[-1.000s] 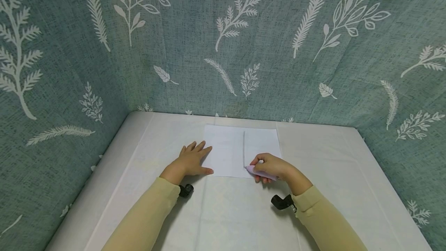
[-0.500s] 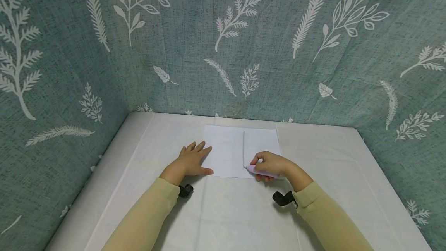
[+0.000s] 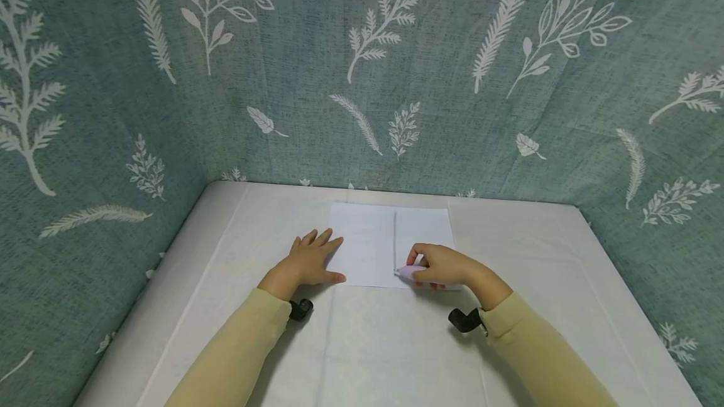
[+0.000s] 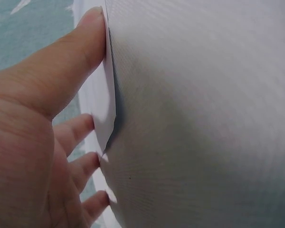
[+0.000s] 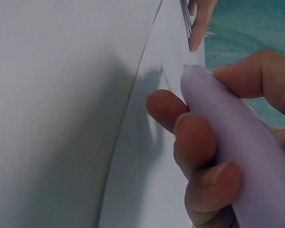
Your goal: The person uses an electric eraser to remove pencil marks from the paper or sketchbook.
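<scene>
A white sheet of paper (image 3: 362, 231) lies on the white-covered table, with a dark straight line (image 3: 394, 237) running from near its far edge toward its near edge. My right hand (image 3: 440, 264) grips a thick lavender pen-shaped tool (image 5: 249, 147), thumb and fingers wrapped around its tapered front. In the head view the tool's tip overlaps the near end of the line. Fingers spread, my left hand (image 3: 308, 262) rests over the sheet's left edge. The left wrist view shows the thumb (image 4: 80, 50) along the paper's near border, which lifts slightly at the corner.
A teal curtain (image 3: 294, 80) with white leaf prints surrounds the table (image 3: 396, 344) at the back and sides. Black wrist cameras sit at both cuffs, the left one (image 3: 301, 309) and the right one (image 3: 464, 320).
My right hand and wrist have turned and shifted slightly up and right, while the tool's tip stays near the line's lower end. The left hand and the sheet keep their places.
</scene>
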Available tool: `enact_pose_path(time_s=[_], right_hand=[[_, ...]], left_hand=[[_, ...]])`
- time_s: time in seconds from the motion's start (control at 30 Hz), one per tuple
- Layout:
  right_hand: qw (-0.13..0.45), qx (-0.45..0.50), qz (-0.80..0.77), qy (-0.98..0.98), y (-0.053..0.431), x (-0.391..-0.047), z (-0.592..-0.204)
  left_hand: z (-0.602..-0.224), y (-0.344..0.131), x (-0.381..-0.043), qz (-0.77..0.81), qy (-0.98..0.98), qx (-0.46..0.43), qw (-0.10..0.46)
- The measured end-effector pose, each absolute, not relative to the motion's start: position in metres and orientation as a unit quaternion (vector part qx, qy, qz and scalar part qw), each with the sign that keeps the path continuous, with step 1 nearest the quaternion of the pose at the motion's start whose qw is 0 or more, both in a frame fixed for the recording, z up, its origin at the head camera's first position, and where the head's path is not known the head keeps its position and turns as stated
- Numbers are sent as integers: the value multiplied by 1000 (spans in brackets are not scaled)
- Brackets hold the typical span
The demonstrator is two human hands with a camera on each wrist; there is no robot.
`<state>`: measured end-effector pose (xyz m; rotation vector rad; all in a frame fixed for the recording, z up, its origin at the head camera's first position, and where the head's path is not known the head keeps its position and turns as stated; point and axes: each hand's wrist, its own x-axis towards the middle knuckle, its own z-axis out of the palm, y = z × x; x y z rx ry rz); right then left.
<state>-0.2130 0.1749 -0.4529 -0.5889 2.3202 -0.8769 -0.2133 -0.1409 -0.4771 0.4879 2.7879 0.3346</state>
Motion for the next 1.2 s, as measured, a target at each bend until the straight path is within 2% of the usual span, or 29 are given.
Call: enact_pose_path(time_s=[0.17, 0.4, 0.53, 0.8, 1.2], right_hand=[[251, -256, -282, 890, 178, -216, -450], [139, -313, -202, 918, 185, -219, -451], [101, -328, -181, 922, 186, -220, -452], [115, -319, -229, 913, 187, -219, -454], [89, -296, -212, 927, 183, -215, -454]], left_hand=[[-478, -142, -214, 120, 967, 172, 143], [-480, -143, -215, 116, 968, 171, 144], [-482, -143, -216, 115, 968, 173, 140], [-482, -142, -216, 119, 968, 171, 141], [-480, -140, -215, 116, 968, 167, 149]])
